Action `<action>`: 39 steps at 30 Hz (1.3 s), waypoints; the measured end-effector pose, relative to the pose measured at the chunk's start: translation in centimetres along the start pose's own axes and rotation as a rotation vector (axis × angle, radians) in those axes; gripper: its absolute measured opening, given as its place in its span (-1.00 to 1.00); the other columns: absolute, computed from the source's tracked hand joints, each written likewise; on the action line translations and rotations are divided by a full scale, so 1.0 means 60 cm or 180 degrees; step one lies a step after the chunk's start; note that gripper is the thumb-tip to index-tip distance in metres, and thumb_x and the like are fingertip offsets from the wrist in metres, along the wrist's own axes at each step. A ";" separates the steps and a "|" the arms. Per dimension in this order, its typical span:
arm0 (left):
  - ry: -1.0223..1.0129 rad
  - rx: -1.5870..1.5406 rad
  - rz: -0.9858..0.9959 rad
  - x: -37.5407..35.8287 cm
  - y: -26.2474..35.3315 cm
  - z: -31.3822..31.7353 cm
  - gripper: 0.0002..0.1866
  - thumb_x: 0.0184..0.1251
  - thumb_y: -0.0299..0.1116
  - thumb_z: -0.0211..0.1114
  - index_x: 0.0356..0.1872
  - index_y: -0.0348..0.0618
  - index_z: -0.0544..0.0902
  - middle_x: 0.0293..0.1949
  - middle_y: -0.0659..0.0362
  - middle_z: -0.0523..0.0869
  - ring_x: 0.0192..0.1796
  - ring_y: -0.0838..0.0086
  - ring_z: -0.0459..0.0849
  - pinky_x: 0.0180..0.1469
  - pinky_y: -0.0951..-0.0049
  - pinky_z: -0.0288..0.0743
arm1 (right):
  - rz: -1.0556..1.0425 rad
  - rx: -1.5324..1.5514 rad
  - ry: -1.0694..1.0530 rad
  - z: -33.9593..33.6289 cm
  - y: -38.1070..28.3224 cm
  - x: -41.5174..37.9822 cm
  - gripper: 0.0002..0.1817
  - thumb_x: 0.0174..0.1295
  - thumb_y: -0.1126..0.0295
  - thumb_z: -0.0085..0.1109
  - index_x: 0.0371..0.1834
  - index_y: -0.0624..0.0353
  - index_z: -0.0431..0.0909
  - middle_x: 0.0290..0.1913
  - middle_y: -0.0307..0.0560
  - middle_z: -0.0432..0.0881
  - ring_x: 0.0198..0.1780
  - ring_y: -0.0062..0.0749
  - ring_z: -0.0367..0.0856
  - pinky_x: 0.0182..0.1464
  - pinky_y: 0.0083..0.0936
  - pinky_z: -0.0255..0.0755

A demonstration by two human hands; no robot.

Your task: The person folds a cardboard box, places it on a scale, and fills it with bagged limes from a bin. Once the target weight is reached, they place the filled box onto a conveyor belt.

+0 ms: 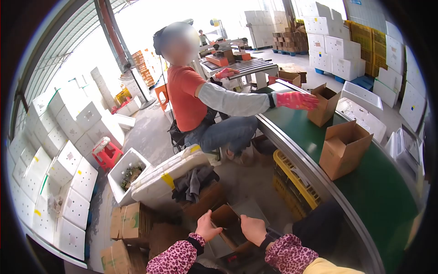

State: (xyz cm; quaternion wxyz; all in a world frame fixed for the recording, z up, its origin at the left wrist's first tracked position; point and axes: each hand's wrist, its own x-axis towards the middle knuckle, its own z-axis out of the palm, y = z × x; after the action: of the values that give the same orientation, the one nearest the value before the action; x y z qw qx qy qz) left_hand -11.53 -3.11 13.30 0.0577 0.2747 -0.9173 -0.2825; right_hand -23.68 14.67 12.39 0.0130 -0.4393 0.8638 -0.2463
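My left hand (209, 226) is closed on the left side of a brown cardboard box (225, 215), low in front of me. Across from it, my right hand (253, 229) grips the box's right side. The box stands between both hands, and its lower part is hard to make out. Two open cardboard boxes, a nearer one (343, 153) and a farther one (323, 107), stand on the green conveyor belt (296, 123) to the right. A co-worker's pink-gloved hand (296, 100) reaches to the farther one.
Flattened cartons (132, 221) are stacked at lower left, beside a foam box (125, 176) and a foam slab (169, 171) with dark cloth (195, 182). A yellow crate (294, 185) sits below the belt's metal edge. The seated co-worker (187, 98) is ahead.
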 end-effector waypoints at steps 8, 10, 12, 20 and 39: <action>-0.0563 0.1562 0.0874 -0.006 0.036 0.013 -0.53 0.27 0.05 0.04 -0.04 -0.06 0.62 0.00 0.21 0.59 0.20 0.25 0.39 0.28 0.15 0.15 | 0.0048 0.0413 -0.0323 0.014 0.014 0.038 -0.82 0.22 0.33 -0.03 -0.26 0.21 0.46 -0.45 -0.03 0.64 -0.34 -0.10 0.65 -0.37 -0.22 0.50; -0.0778 0.1742 0.0840 -0.004 0.063 0.008 -0.56 0.28 0.04 0.01 -0.04 0.00 0.63 -0.01 0.22 0.60 0.19 0.26 0.40 0.27 0.07 0.13 | -0.0071 0.0598 0.0016 -0.046 -0.008 0.023 -0.77 0.24 0.30 -0.01 -0.17 0.23 0.46 -0.33 0.01 0.63 -0.23 -0.09 0.63 -0.26 -0.22 0.50; -0.1006 0.2009 0.0826 0.000 0.065 0.012 -0.62 0.32 0.00 -0.05 -0.04 0.13 0.63 -0.03 0.24 0.62 0.18 0.27 0.41 0.24 -0.16 0.07 | -0.0166 0.0816 0.0344 -0.087 -0.036 -0.010 -0.71 0.25 0.27 0.00 -0.08 0.25 0.46 -0.20 0.04 0.63 -0.12 -0.09 0.61 -0.15 -0.22 0.49; -0.1295 0.1866 0.0979 0.015 0.038 0.005 -0.61 0.34 -0.04 -0.09 0.03 0.09 0.55 -0.02 0.16 0.60 0.24 0.26 0.39 0.25 -0.27 0.04 | -0.0681 0.2433 -0.0019 -0.005 -0.045 -0.043 -0.47 0.35 0.16 -0.07 0.27 0.29 0.23 0.28 0.20 0.30 0.31 -0.03 0.27 0.30 -0.33 0.19; -0.0710 -0.0452 -0.0567 0.051 -0.047 0.076 0.19 -0.15 0.09 0.49 0.40 -0.27 -0.06 0.24 -0.11 0.30 0.28 0.03 0.31 0.28 0.17 0.25 | 0.1572 0.5508 -0.0893 0.091 -0.012 0.009 -0.35 0.41 0.00 -0.21 0.35 0.32 0.12 0.33 0.09 0.25 0.37 -0.24 0.18 0.37 -0.46 0.04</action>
State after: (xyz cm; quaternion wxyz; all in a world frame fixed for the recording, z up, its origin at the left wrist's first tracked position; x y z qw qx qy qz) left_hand -13.99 -4.48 7.79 -0.0506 0.3172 -0.8676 -0.3795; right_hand -22.17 11.63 8.01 0.4955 -0.1046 0.4375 -0.7431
